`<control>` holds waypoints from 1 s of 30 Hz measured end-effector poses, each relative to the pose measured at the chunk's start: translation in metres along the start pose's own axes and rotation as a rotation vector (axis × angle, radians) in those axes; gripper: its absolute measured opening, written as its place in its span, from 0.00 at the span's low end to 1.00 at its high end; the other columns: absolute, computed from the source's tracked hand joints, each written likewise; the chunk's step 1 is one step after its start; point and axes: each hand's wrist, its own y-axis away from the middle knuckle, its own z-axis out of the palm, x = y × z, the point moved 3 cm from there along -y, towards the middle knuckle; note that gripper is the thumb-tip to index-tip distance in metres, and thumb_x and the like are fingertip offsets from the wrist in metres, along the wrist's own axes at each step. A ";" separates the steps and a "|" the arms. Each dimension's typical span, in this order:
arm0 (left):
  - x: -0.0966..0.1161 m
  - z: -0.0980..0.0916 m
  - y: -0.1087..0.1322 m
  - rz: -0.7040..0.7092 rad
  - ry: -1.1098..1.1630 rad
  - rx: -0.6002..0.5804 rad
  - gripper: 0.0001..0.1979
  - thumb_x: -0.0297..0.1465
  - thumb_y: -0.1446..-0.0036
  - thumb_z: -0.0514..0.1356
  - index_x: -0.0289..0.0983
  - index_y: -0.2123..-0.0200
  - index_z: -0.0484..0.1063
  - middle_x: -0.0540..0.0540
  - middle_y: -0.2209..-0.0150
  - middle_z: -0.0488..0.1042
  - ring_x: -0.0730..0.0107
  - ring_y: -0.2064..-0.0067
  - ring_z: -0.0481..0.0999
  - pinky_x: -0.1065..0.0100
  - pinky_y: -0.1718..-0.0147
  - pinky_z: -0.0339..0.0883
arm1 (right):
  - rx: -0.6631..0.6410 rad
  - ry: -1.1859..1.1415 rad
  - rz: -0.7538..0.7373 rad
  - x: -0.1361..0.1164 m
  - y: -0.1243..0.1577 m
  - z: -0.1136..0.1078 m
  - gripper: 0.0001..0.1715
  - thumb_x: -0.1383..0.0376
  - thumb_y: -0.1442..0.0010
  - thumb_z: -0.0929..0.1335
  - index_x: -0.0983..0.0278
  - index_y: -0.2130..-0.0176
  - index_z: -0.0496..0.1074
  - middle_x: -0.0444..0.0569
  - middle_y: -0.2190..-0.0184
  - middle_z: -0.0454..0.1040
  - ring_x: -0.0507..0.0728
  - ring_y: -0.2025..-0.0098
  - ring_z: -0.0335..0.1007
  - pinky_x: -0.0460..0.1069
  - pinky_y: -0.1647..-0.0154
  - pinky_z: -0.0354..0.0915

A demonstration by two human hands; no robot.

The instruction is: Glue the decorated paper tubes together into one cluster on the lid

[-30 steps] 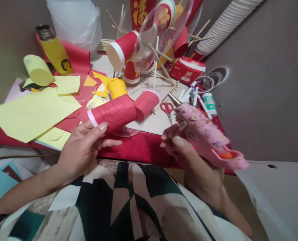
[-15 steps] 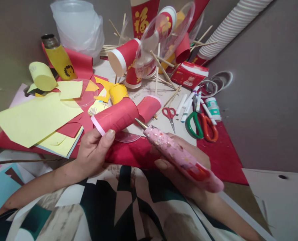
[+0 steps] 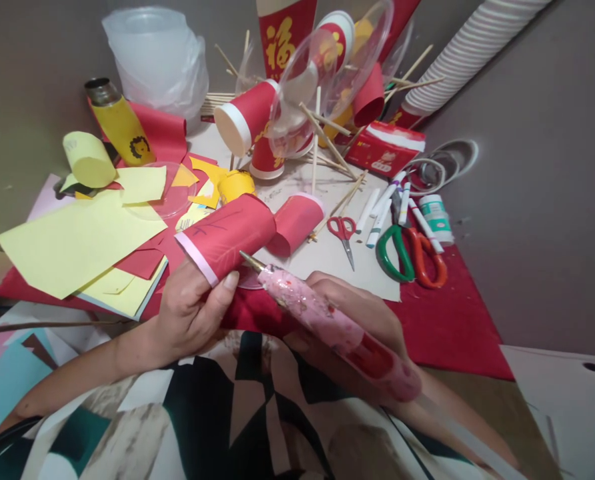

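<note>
My left hand (image 3: pixel 190 310) is closed on a red paper tube (image 3: pixel 232 230) with a pale pink band at its near end and dark drawn lines on its side. The thumb presses on the near lower edge. My right hand (image 3: pixel 362 313) is wrapped round a pink, glittery, pen-shaped hot glue gun (image 3: pixel 302 300), a clear stick trailing from its rear. Its metal nozzle points at the tube's lower side, touching or very near it. Behind the held tube lies a second red paper tube (image 3: pixel 297 223), and a yellow paper roll (image 3: pixel 236 186) sits just beyond.
Yellow paper sheets (image 3: pixel 77 240) lie at left beside a yellow bottle (image 3: pixel 122 127). Red-handled scissors (image 3: pixel 343 230), markers (image 3: pixel 377 217), larger green-and-orange-handled scissors (image 3: pixel 396 253) and a white-and-green jar (image 3: pixel 436 219) lie at right. Red paper cups (image 3: pixel 255 110), sticks and clear lids stand behind.
The glue gun has moved left and down, its nozzle going from the tube's far end to its lower side. My left hand has rolled the tube, bringing other drawn lines into view.
</note>
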 end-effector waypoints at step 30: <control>-0.005 -0.002 0.006 -0.077 0.109 0.029 0.18 0.26 0.33 0.62 0.43 0.44 0.81 0.44 0.50 0.84 0.59 0.48 0.84 0.61 0.45 0.75 | 0.135 0.086 0.053 0.004 -0.008 0.000 0.11 0.54 0.32 0.70 0.56 0.64 0.74 0.43 0.76 0.73 0.55 0.76 0.70 0.50 0.75 0.64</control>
